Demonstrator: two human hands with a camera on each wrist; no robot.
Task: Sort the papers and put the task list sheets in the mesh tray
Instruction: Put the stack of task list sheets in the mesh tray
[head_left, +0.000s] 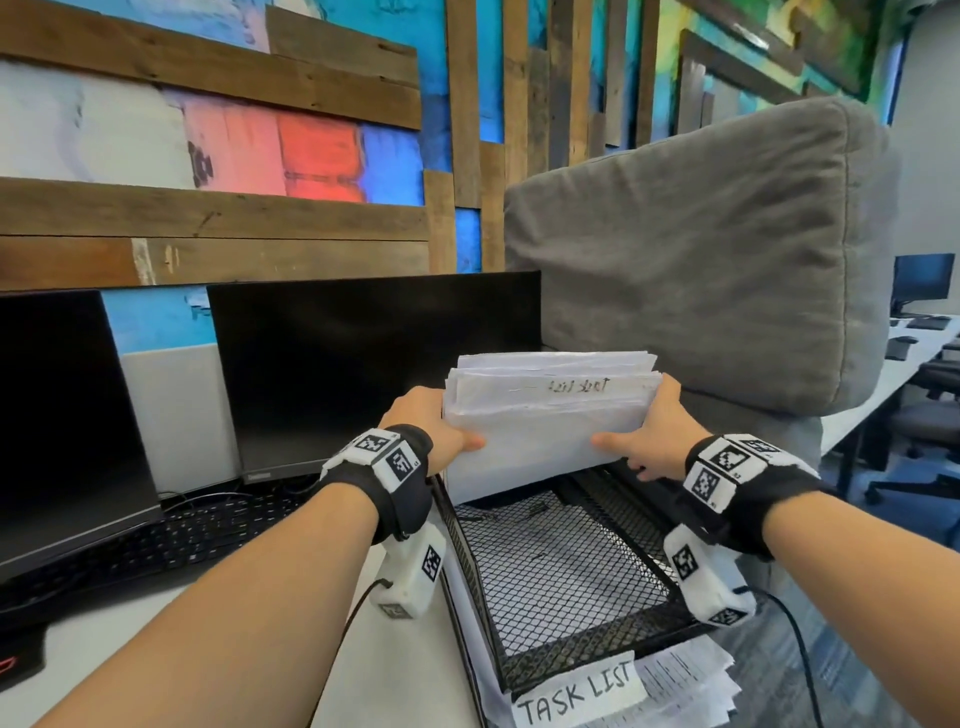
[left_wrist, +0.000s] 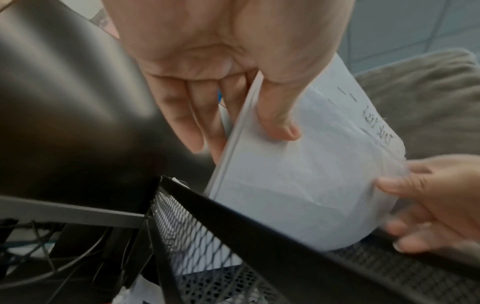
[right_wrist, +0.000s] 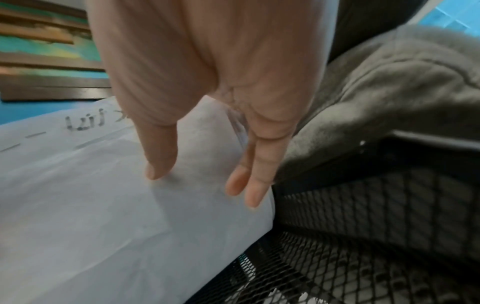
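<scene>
A stack of white task list sheets (head_left: 545, 426) stands nearly upright over the far end of the black mesh tray (head_left: 470, 566), its lower edge down inside the tray. Handwriting shows through its near face in reverse. My left hand (head_left: 457, 441) pinches the stack's left edge, thumb in front and fingers behind, as the left wrist view shows: left hand (left_wrist: 246, 135), stack (left_wrist: 298, 185), tray rim (left_wrist: 246, 216). My right hand (head_left: 631, 452) holds the right edge; in the right wrist view the right hand (right_wrist: 201, 183) has its thumb on the stack (right_wrist: 91, 205) beside the tray wall (right_wrist: 363, 205).
A white "TASK LIST" label (head_left: 576, 693) hangs on the tray's near end. Other printed papers (head_left: 691, 686) stick out beneath the tray. Two dark monitors (head_left: 363, 364) and a keyboard (head_left: 156, 545) stand to the left, a big grey cushion (head_left: 701, 260) behind and to the right.
</scene>
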